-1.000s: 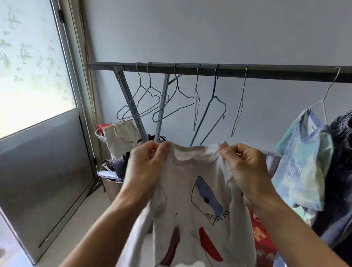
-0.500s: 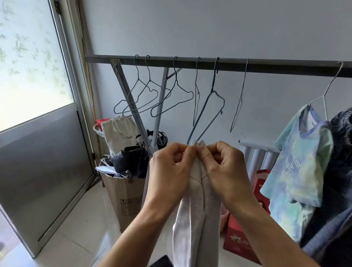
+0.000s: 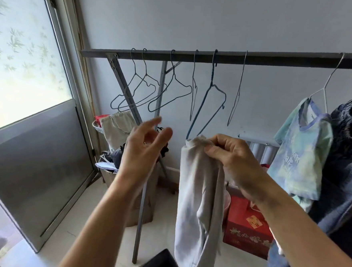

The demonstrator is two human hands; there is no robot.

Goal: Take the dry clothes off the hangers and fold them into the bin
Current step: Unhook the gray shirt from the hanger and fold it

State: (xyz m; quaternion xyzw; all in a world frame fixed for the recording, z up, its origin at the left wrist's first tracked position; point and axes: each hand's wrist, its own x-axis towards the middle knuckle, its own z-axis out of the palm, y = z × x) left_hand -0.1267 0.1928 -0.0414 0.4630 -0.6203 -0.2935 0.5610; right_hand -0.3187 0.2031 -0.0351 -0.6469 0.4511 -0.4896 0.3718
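On the head camera I see the right hand (image 3: pixel 231 158) held up at chest height in front of the clothes rail (image 3: pixel 218 56). Its thumb and curled fingers are pinched on the top edge of the grey shirt (image 3: pixel 197 197). The shirt is doubled lengthwise into a narrow strip. Only the bunched top sits inside the pinch. The rest hangs straight down below and slightly left of that hand, clear of the floor, and its lower end runs off the bottom of the picture.

The left hand (image 3: pixel 142 149) is up at about the same height, well apart from the shirt. Its fingers are spread and loose, it grasps nothing, and it looks a little blurred.

Behind the hands, empty wire hangers (image 3: pixel 174 87) hang along the left part of the rail. Further right, a tie-dye T-shirt (image 3: pixel 300 152) and a dark garment (image 3: pixel 349 145) are still on hangers. A cardboard box (image 3: pixel 148 194) with cloth items in it stands on the floor behind the left forearm. A red box (image 3: pixel 247 228) stands behind the hanging shirt.
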